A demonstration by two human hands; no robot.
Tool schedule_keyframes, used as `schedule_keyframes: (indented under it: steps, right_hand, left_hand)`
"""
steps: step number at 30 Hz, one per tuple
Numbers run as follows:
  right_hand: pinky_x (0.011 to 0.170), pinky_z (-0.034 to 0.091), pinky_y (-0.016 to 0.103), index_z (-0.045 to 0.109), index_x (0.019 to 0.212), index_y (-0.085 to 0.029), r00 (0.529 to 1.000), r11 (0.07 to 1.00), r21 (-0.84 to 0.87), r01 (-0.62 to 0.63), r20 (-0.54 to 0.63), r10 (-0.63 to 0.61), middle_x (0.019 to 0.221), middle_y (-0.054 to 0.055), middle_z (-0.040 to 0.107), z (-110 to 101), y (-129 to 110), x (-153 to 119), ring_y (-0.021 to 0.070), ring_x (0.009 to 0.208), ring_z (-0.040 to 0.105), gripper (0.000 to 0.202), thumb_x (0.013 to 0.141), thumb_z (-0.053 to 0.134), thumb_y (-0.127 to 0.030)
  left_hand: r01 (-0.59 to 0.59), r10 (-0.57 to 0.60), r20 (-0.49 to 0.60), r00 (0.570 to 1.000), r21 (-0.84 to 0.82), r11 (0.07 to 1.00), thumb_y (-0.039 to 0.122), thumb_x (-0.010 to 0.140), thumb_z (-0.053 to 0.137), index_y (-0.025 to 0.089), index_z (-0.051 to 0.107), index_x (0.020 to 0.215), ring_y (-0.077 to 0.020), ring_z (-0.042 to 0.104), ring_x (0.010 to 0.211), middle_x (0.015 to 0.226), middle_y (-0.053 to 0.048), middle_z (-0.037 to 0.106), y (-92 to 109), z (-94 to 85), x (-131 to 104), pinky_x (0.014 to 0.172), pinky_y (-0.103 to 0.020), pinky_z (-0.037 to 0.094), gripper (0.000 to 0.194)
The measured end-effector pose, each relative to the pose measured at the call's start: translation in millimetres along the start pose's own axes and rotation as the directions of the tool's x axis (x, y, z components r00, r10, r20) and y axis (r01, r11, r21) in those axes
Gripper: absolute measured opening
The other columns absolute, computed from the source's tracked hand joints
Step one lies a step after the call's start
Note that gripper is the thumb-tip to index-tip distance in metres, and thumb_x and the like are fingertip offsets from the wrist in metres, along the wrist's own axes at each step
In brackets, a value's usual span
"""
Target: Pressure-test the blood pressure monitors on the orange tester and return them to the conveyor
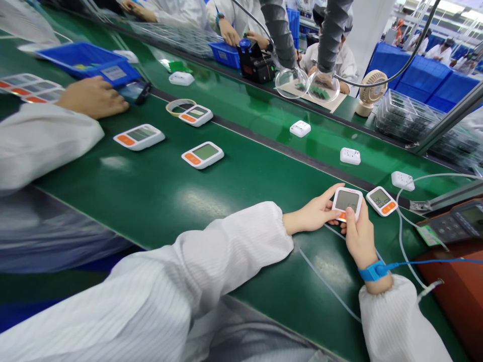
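A white meter (pixel 347 200) with a grey screen and orange buttons is held between both hands above the green bench. My left hand (pixel 315 212) grips its left side and lower left corner. My right hand (pixel 360 232), with a blue strap at the wrist, holds its right side, the thumb lying over the lower part of the screen. Just to the right lies a similar meter (pixel 381 201) with digits on its screen. Farther left on the bench (pixel 241 201) rest more meters, one (pixel 203 155) nearest and another (pixel 139 137) beyond it.
White housings (pixel 300 128) sit on the green strip behind a dark rail. A co-worker's hand (pixel 92 98) is at the left near a blue tray (pixel 88 58). Cables and an orange-brown instrument (pixel 456 261) stand at the right; two ducts with clear hoods (pixel 292 83) hang behind.
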State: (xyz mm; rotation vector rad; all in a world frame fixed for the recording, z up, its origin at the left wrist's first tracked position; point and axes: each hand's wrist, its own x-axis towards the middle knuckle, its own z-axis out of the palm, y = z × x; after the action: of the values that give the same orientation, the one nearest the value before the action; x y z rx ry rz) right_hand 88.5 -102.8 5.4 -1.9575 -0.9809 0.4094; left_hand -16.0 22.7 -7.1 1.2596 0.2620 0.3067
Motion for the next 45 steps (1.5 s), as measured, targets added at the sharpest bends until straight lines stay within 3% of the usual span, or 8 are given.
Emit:
schedule_keyframes:
  steps: [7,14,23,30,33,37,42,45]
  right_hand:
    - [0.060,0.055,0.031,0.039,0.147,-0.016,0.999,0.999,-0.042,0.026,-0.020,-0.027,0.089,0.008,0.073,-0.6,2.2,1.2,0.0212,0.061,0.068,0.062,0.095,0.045,-0.047]
    - [0.054,0.040,0.030,0.044,0.145,-0.015,0.979,0.852,-0.518,0.069,-0.130,-0.158,0.089,0.012,0.072,-8.0,0.2,3.2,0.0273,0.064,0.067,0.056,0.098,0.042,-0.046]
    - [0.051,0.032,0.028,0.045,0.138,-0.011,0.974,0.861,-0.503,0.072,-0.149,-0.169,0.064,0.002,0.065,-14.2,10.6,10.4,0.0229,0.055,0.060,0.047,0.096,0.046,-0.031]
    - [0.082,0.050,0.037,0.062,0.111,-0.019,0.822,0.768,-0.301,0.565,0.276,-0.497,0.105,0.009,0.067,6.5,5.4,-4.2,0.0254,0.096,0.062,0.024,0.093,0.060,-0.035]
    - [0.086,0.049,0.039,0.063,0.095,-0.020,0.795,0.744,-0.299,0.597,0.345,-0.499,0.102,0.008,0.066,11.0,8.3,-4.3,0.0258,0.098,0.059,0.006,0.093,0.062,-0.025]
    - [0.084,0.048,0.036,0.060,0.086,-0.021,0.811,0.776,-0.275,0.568,0.348,-0.471,0.093,0.005,0.065,9.5,10.9,-0.5,0.0231,0.091,0.059,0.011,0.096,0.055,-0.019]
    - [0.080,0.047,0.036,0.059,0.089,-0.021,0.834,0.792,-0.291,0.537,0.322,-0.448,0.090,0.006,0.065,8.8,11.3,0.9,0.0232,0.088,0.059,0.015,0.099,0.047,-0.022]
    - [0.079,0.048,0.035,0.060,0.095,-0.020,0.871,0.839,-0.263,0.476,0.276,-0.407,0.090,0.006,0.066,10.5,12.4,0.4,0.0225,0.087,0.061,0.018,0.100,0.042,-0.024]
  left_hand:
    - [-0.011,0.011,0.007,1.000,0.018,1.000,0.031,0.084,0.071,0.024,0.012,0.157,-0.0154,0.065,0.074,0.090,-0.004,0.067,-5.9,-2.3,1.4,0.074,-0.032,0.053,0.094]
    - [-0.086,0.111,-0.091,0.990,0.240,0.967,0.033,0.086,0.067,0.025,0.029,0.152,-0.0135,0.067,0.078,0.137,-0.018,0.051,-6.8,-3.2,2.5,0.075,-0.033,0.055,0.077]
    - [-0.230,0.351,-0.284,0.892,0.383,0.894,0.031,0.090,0.056,0.015,0.055,0.124,-0.0140,0.064,0.081,0.102,-0.008,0.064,6.5,-19.0,8.0,0.078,-0.030,0.052,0.038]
    - [-0.169,0.427,-0.363,0.828,0.565,0.808,0.029,0.089,0.056,0.014,0.062,0.113,-0.0197,0.065,0.095,0.103,-0.011,0.069,11.5,-43.0,17.8,0.084,-0.033,0.052,0.030]
    - [-0.139,0.503,-0.280,0.818,0.753,0.643,0.028,0.089,0.053,0.016,0.064,0.111,-0.0214,0.064,0.101,0.109,-0.010,0.070,19.1,-55.6,18.6,0.092,-0.038,0.050,0.028]
    - [0.081,0.551,-0.215,0.806,0.963,0.258,0.029,0.089,0.051,0.018,0.065,0.113,-0.0293,0.051,0.126,0.125,-0.012,0.064,41.6,-95.8,11.1,0.114,-0.055,0.030,0.030]
    - [0.722,0.489,-0.704,0.515,0.663,0.195,0.046,0.089,0.049,0.015,0.052,0.137,-0.0491,0.014,0.145,0.154,-0.022,0.033,62.5,-167.9,-10.7,0.107,-0.078,0.009,0.057]
    - [0.850,0.328,-0.832,0.447,0.509,0.133,0.056,0.091,0.039,0.010,0.052,0.136,-0.0546,0.022,0.139,0.149,-0.028,0.037,62.4,-181.1,-14.3,0.103,-0.080,0.012,0.066]
